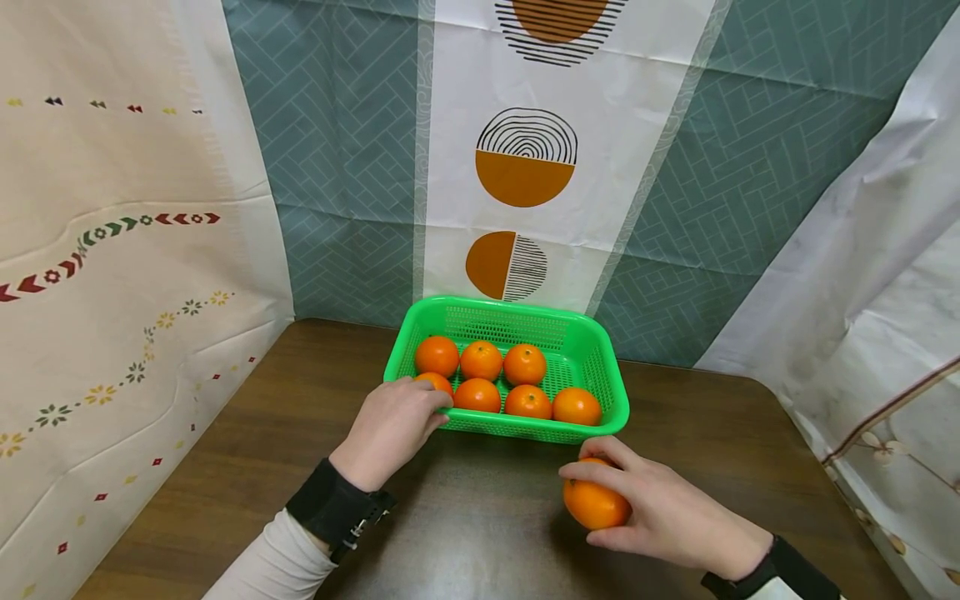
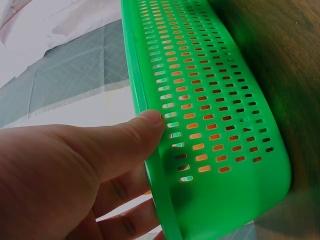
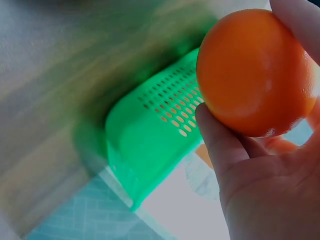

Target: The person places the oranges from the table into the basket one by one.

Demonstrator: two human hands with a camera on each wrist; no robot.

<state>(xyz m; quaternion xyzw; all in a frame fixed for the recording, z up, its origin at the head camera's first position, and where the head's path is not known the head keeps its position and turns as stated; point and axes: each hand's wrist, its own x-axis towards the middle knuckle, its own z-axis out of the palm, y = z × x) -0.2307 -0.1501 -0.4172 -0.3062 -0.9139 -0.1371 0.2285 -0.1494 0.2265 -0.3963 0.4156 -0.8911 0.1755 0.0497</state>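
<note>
A green plastic basket (image 1: 495, 425) with perforated walls stands on the table and holds several oranges (image 1: 527, 402) in two rows. My left hand (image 1: 393, 425) grips the basket's near-left rim; in the left wrist view the thumb (image 2: 145, 125) lies on the outer wall and the fingers reach over to the inner side. My right hand (image 1: 660, 508) holds one orange (image 1: 596, 496) in front of the basket's near-right corner, apart from it. The right wrist view shows that orange (image 3: 255, 72) between thumb and fingers, with the basket (image 3: 145, 145) behind it.
The brown wooden table (image 1: 480, 533) extends around the basket. Behind it hangs a patterned cloth (image 1: 345, 167) in teal and white, close to the basket's far side. Other cloths hang at the left (image 1: 127, 292) and the right (image 1: 892, 275).
</note>
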